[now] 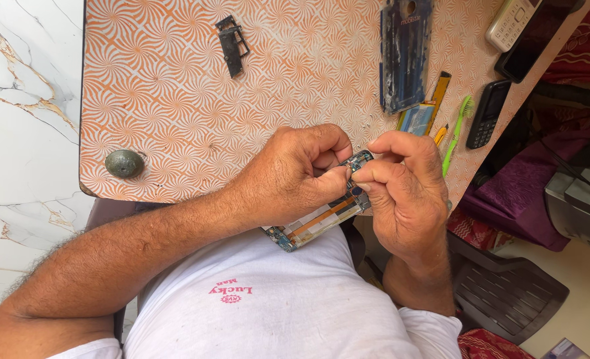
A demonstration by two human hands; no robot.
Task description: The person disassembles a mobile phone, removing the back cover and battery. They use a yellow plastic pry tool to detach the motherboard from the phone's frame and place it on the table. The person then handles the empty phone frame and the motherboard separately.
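Observation:
An opened mobile phone body [318,223], its circuit board and orange strip showing, is held over my lap at the near edge of the orange-and-white patterned table [175,100]. My left hand [295,176] wraps around its upper part from the left. My right hand [404,186] pinches the phone's top end between thumb and forefinger, touching the left hand's fingers. Much of the phone is hidden under both hands.
On the table lie a small black metal bracket [233,43], a dark phone back cover [404,53], a round grey knob [124,163], a green toothbrush [456,133], a black keypad phone [487,113], a white keypad phone [511,23] and a yellow-handled tool [438,96]. A dark plastic chair [507,292] stands at right.

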